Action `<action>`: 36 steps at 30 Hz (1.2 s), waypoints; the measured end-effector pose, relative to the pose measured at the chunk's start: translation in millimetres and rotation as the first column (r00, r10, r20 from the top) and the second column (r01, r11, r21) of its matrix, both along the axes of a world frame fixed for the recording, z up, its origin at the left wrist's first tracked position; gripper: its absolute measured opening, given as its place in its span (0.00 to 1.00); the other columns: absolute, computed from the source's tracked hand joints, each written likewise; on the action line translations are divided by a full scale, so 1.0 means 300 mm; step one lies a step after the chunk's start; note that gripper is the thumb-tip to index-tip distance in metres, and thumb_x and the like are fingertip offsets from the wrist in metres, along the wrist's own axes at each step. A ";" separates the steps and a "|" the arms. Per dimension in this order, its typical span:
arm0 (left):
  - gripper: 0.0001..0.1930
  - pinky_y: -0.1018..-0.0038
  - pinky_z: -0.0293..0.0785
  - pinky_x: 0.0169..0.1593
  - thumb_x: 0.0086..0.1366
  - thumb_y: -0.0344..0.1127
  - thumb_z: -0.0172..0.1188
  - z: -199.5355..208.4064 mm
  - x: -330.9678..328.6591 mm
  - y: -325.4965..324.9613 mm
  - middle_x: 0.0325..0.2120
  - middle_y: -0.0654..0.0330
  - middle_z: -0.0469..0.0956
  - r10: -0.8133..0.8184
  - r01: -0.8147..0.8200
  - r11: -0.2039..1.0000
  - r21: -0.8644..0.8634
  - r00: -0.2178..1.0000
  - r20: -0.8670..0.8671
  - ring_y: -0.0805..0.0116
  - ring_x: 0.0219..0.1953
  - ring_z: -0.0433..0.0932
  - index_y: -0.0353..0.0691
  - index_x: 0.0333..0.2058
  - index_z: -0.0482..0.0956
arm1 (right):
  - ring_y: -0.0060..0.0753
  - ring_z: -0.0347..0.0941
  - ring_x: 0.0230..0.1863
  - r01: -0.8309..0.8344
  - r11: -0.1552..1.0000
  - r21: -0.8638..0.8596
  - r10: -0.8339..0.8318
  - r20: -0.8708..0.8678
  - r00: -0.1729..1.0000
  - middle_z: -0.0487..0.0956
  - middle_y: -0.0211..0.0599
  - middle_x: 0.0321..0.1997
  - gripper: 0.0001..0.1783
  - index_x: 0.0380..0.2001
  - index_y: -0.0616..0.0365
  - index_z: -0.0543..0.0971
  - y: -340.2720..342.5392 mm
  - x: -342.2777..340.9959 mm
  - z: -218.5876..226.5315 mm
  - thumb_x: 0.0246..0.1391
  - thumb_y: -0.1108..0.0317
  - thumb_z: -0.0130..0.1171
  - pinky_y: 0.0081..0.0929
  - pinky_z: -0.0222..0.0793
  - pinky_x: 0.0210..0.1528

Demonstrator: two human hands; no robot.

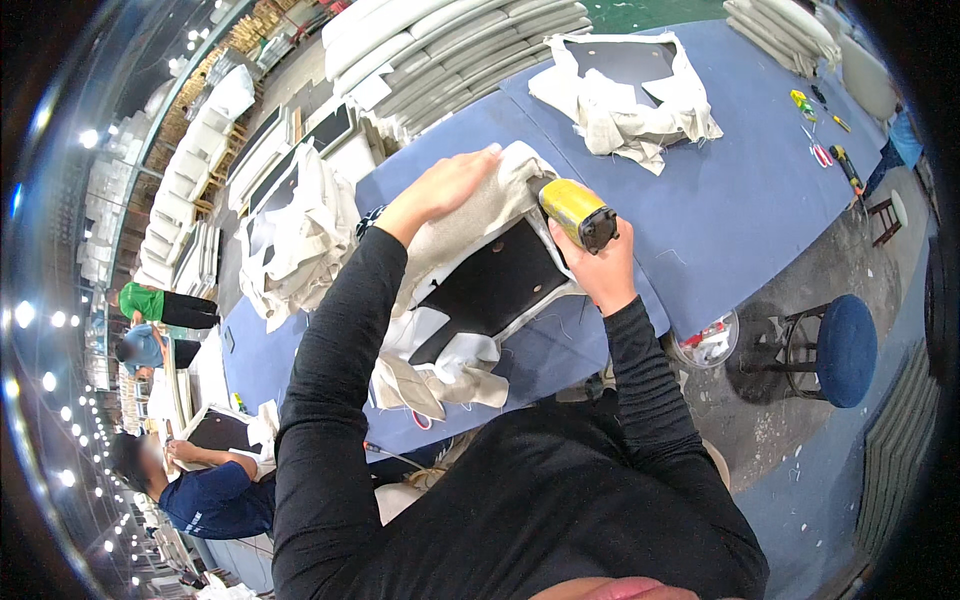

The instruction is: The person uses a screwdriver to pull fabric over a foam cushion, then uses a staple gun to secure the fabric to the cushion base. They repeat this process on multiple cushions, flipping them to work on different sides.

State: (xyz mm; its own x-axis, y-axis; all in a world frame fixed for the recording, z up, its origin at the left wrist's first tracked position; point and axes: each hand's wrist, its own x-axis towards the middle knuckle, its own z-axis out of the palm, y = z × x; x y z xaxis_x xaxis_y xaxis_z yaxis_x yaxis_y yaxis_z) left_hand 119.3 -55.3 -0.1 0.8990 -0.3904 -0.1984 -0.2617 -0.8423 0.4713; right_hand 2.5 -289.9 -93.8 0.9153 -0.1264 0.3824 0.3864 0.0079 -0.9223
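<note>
In front of me on the blue-covered table lies an upholstered seat panel with its black underside up and beige fabric around its edges. My left hand rests on the fabric along the panel's far left edge, its fingers stretched out and lying flat. My right hand is closed around a yellow and black staple gun. The gun's nose meets the folded fabric at the far corner; the exact contact point is hidden. Loose fabric bunches at the near side.
Another fabric-draped panel lies farther back on the table. Red-handled scissors and a drill-like tool are at the right. A blue stool and a bucket stand beside the table. Co-workers are at the left.
</note>
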 end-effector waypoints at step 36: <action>0.35 0.53 0.73 0.68 0.79 0.61 0.52 -0.003 0.001 0.032 0.61 0.34 0.80 -0.005 -0.021 0.980 -0.196 0.992 -0.129 0.36 0.64 0.79 0.41 0.72 0.73 | 0.43 0.90 0.52 0.014 0.999 -0.051 -0.012 0.035 0.999 0.90 0.49 0.50 0.25 0.56 0.64 0.84 0.015 -0.029 0.052 0.54 0.73 0.72 0.32 0.81 0.55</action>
